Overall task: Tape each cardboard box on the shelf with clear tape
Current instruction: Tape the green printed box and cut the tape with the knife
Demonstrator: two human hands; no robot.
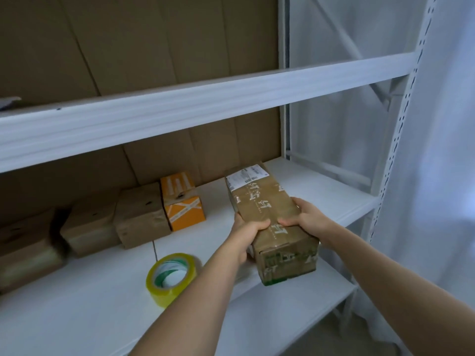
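Gripping printed-tape box (pixel 267 214), 2 hands (pixel 250 233)

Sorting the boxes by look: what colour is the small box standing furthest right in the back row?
Orange with white stripes, clearest in the head view.

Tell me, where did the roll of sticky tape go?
In the head view, the tape roll lies on the white shelf, near its front edge. It sits just left of the left hand, which holds the long brown box, with the orange box behind it.
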